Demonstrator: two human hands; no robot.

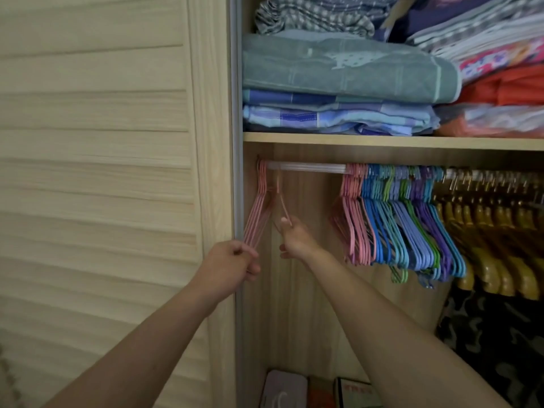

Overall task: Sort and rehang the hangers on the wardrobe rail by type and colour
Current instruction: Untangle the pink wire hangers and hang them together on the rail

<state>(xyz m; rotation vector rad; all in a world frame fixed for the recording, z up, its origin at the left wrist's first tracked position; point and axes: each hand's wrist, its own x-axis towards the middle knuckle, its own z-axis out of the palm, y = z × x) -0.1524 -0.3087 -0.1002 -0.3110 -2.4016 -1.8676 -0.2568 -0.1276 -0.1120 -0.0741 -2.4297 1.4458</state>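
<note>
Pink hangers [256,213] gripped by left hand [232,266], right hand [295,240] pinching one, louvred door [103,172] crowding them

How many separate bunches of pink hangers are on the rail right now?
2. One small bunch hangs at the rail's far left end, held by the left hand; the other hangs mid-rail, against the blue hangers.

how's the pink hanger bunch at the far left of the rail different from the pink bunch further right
The left pink bunch is small and pulled aslant, gripped at its lower ends by the left hand. The right pink bunch is larger, untouched, pressed against the blue hangers. Both hang hooked on the rail.
</note>
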